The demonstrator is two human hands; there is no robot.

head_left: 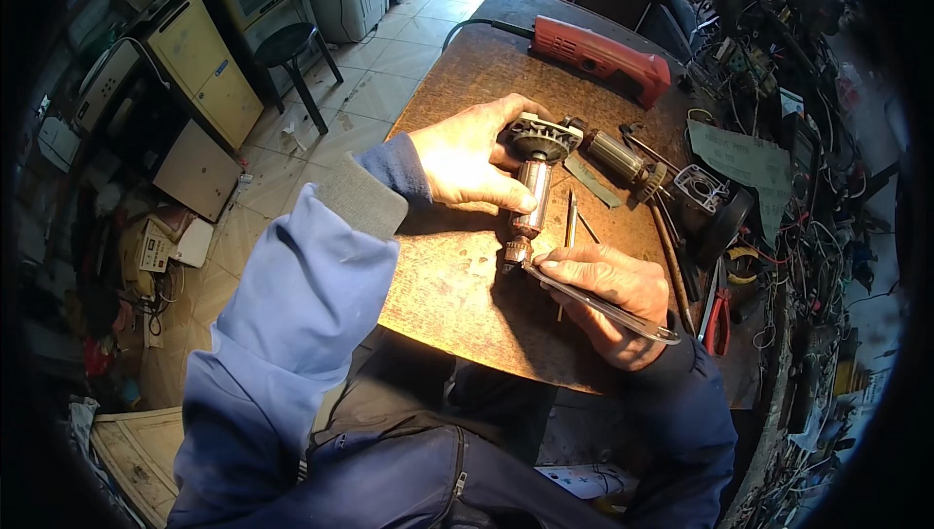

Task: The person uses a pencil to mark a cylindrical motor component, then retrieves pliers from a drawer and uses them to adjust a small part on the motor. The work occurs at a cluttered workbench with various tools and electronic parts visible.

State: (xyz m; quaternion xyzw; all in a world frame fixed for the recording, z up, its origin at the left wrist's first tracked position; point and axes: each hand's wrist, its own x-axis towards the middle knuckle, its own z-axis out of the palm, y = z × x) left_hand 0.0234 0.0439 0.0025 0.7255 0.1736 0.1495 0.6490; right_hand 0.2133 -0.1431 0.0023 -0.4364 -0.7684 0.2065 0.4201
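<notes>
My left hand is closed around a motor armature, fingers behind and thumb along its core. The armature stands tilted over the wooden table, its fan and bearing plate at the far end and its copper commutator toward me. In my right hand is a slim, flat metal tool, pinched between thumb and fingers. Its tip meets or nearly meets the commutator end; contact is too small to tell. Just beyond that hand lie thin pointed rods.
A red power tool body lies at the table's far side. To the right are a second armature, a metal gear housing, a paper sheet and red-handled pliers. Tangled wires and parts crowd the right edge. A black stool stands left.
</notes>
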